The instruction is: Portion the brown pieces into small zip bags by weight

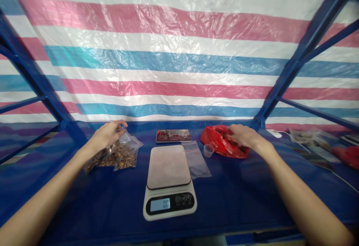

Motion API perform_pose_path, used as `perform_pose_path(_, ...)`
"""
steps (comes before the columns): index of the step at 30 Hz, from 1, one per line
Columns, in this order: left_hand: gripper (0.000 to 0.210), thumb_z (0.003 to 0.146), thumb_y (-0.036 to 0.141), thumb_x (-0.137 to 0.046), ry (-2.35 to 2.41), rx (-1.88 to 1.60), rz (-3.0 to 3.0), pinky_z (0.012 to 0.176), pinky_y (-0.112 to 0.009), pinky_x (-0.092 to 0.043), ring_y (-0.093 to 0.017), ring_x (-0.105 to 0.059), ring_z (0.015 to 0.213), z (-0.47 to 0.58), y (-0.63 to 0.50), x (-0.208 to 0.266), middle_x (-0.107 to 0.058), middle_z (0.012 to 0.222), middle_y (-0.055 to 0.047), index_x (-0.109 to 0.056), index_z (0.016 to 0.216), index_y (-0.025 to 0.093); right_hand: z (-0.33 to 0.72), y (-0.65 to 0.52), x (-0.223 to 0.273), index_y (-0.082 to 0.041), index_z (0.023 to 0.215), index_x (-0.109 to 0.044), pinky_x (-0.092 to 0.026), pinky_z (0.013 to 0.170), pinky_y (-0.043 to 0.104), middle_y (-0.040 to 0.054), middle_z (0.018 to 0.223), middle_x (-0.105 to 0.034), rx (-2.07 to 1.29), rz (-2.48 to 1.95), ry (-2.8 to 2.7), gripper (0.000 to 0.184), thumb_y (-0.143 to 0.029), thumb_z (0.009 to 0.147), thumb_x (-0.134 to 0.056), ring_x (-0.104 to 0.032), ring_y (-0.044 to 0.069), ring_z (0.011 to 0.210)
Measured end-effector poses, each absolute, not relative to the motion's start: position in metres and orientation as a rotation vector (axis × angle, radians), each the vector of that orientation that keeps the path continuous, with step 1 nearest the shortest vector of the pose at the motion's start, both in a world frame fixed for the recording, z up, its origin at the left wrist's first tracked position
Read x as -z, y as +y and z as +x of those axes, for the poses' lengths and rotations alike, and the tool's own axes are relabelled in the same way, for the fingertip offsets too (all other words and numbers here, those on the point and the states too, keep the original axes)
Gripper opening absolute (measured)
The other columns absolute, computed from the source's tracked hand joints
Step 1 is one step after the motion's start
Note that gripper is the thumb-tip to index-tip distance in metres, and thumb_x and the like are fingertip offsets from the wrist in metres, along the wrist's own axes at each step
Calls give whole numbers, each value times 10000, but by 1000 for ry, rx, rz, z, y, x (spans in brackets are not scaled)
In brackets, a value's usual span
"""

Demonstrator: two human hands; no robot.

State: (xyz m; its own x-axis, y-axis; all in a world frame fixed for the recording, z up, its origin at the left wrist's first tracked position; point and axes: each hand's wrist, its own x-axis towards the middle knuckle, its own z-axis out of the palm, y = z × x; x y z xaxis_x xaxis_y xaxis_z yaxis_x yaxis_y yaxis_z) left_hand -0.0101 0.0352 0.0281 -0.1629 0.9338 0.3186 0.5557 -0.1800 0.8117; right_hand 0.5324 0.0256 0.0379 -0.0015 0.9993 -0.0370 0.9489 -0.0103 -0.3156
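My left hand (111,132) is over the clear zip bags at the left, fingers curled at the top of the front bag. That zip bag (126,156) is filled with small brown dried pieces and lies against other similar bags (98,159). My right hand (241,135) reaches into a crumpled red plastic bag (214,141); its fingertips are hidden and smeared. Between the hands stands a white kitchen scale (169,167), its plate bare and its display reading 0.0. Flat beside the scale lies an unfilled zip bag (197,160).
A small clear plastic cup (208,150) sits beside the red bag. Behind the scale is a dark reddish flat box (173,135). A white power strip (274,133) with a cable is at the right, near more bags (311,139). Blue metal posts (291,66) frame the blue table.
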Motion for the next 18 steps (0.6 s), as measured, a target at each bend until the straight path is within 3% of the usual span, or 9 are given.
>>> perform_pose_path(4, 210, 744, 330, -761, 1783, -1162, 2016, 744, -372, -486, -289, -636, 800, -19, 26, -24, -732, 840, -39, -772, 944, 269, 533, 24, -20, -199, 1322, -742, -560, 932, 463, 220, 1305, -760, -77, -2162, -2200, 414, -246, 927, -627, -755, 374, 1157)
perform_pose_path(7, 258, 958, 350, -524, 1883, -1040, 2578, 954, -537, -520, -383, -639, 1053, -4, 9, -24, -730, 1124, -99, -740, 1074, 270, 525, 20, -11, -209, 1473, -665, -544, 1003, 462, 228, 1406, -705, 79, -2197, -2306, 500, -197, 1016, -462, -733, 350, 1228)
perform_pose_path(10, 345, 1005, 301, -456, 1736, -1082, 2689, 1036, -545, -518, -376, -635, 1197, 25, -11, -18, -699, 1255, -111, -732, 1207, 269, 519, 19, -6, -222, 1533, -624, -551, 1010, 476, 237, 1525, -624, 104, -2217, -2273, 554, -172, 1039, -377, -734, 358, 1236)
perform_pose_path(13, 353, 1004, 247, -488, 1465, -1103, 2764, 1018, -513, -533, -341, -669, 1185, 48, -23, -7, -716, 1262, -106, -725, 1263, 283, 523, 22, -3, -215, 1553, -607, -538, 1059, 480, 237, 1574, -590, 104, -2191, -2266, 557, -196, 1015, -463, -697, 376, 1304)
perform_pose_path(18, 420, 994, 183, -470, 1405, -1106, 2830, 1001, -497, -515, -334, -669, 1187, 46, -20, 5, -718, 1281, -104, -694, 1329, 300, 546, 33, -1, -200, 1353, -718, -557, 991, 417, 181, 1322, -740, 58, -2014, -2288, 420, -267, 959, -589, -737, 337, 1155)
